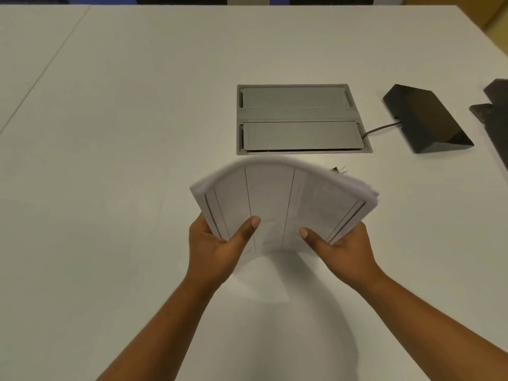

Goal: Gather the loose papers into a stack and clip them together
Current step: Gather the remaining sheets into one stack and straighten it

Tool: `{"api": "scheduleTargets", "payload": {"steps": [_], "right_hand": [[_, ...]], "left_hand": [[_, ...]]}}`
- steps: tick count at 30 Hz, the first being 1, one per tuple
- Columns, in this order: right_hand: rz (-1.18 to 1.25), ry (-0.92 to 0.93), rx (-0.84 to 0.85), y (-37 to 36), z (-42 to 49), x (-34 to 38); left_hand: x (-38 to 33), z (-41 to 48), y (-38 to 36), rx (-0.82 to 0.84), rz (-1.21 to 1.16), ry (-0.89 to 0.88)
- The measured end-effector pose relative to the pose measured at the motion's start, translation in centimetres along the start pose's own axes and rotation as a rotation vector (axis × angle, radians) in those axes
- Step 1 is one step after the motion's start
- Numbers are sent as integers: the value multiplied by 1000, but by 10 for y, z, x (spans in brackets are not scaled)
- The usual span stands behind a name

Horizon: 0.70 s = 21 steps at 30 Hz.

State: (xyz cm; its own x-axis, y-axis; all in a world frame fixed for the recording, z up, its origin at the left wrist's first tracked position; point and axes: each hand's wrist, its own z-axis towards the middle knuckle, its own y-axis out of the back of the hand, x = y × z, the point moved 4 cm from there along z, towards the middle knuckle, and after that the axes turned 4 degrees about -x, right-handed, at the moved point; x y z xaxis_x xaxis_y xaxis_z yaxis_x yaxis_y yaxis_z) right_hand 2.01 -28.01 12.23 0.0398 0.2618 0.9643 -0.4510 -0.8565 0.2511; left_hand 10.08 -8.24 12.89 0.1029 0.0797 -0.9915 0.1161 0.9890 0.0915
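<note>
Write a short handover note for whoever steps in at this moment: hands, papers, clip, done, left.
Left hand and right hand: each grips a lower corner of the paper stack, held upright and bowed above the white table.
Binder clip: on the table, partly hidden behind the stack's top right edge.
Done: papers gathered.
Left: square the edges, pick up the clip, clip the stack.

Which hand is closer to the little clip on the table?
Right. The right hand grips the papers just below the clip; the left hand grips their far side.
</note>
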Motion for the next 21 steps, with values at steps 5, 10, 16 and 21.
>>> {"api": "scheduleTargets", "payload": {"steps": [5, 10, 16, 21], "right_hand": [[40, -21, -9, 2, 8, -6], [52, -61, -15, -2, 3, -8], [115, 31, -43, -3, -3, -4], [-29, -62, 108, -17, 0, -41]], "left_hand": [[0, 9, -1, 86, -16, 7], [9, -1, -3, 29, -21, 44], [12, -10, 0, -60, -12, -39], [54, -10, -10, 85, 54, 173]]}}
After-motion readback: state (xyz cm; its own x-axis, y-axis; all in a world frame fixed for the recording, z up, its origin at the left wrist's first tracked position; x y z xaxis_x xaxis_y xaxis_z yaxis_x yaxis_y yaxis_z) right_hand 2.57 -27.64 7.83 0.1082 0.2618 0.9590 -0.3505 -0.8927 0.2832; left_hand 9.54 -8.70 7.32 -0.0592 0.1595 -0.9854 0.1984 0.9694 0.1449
